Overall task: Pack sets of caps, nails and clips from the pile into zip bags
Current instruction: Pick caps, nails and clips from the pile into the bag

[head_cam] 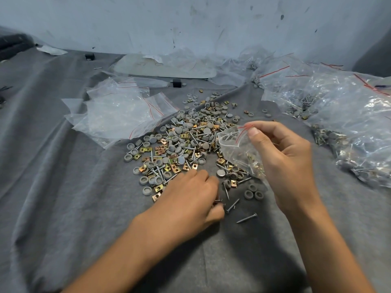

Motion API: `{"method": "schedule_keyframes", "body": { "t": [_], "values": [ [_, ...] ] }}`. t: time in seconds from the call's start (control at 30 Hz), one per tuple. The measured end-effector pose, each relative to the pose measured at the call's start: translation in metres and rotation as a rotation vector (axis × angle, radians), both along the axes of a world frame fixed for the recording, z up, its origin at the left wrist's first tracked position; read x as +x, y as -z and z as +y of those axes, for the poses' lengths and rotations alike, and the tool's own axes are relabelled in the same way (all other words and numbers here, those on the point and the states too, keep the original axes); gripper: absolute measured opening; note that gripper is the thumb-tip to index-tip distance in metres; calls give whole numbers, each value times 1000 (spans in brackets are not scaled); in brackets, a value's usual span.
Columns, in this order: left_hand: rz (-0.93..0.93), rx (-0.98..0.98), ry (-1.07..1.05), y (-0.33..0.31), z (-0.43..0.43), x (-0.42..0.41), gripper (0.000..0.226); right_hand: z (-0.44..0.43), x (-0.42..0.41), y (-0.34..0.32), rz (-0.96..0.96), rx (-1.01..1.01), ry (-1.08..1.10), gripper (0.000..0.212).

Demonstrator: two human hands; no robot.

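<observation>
While a set builds, step: nails (246, 218) for part-filled zip bag (239, 149).
Left hand (194, 195): curled, apparently pinching nails at near edge of pile (182, 140).
Right hand (281, 149): pinches bag mouth beside pile.
Next: probably feed nails in.

Hands: two, left hand (190, 199) and right hand (281, 149). 
Zip bag (239, 149) in hand: one. 
Pile (179, 144): one; its grey caps, nails and brass clips are too many and too tangled to count. 
Clear of the pile, near edge: three loose caps (252, 192) in a cluster and two loose nails (246, 218). 
Empty zip bags (118, 115): one stack, perhaps four or five, edges overlap. 
Filled bags (349, 123): one heap, uncountable. 
Small black blocks (176, 83): two.
</observation>
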State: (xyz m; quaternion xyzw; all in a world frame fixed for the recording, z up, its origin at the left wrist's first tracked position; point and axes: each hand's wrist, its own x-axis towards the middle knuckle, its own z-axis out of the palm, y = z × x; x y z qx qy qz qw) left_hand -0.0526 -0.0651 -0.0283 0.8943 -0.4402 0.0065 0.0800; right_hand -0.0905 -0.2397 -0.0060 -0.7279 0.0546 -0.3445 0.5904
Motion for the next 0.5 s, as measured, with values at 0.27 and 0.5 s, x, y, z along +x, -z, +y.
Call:
{"method": "schedule_keyframes", "body": {
  "t": [0.27,0.5],
  "values": [
    [30,-126,4,6,-6,5,18,1,0,0,11,16,-3,13],
    [232,-552,-233,-22,6,30,15,1,-1,-1,32,11,-16,12]
  ]
}}
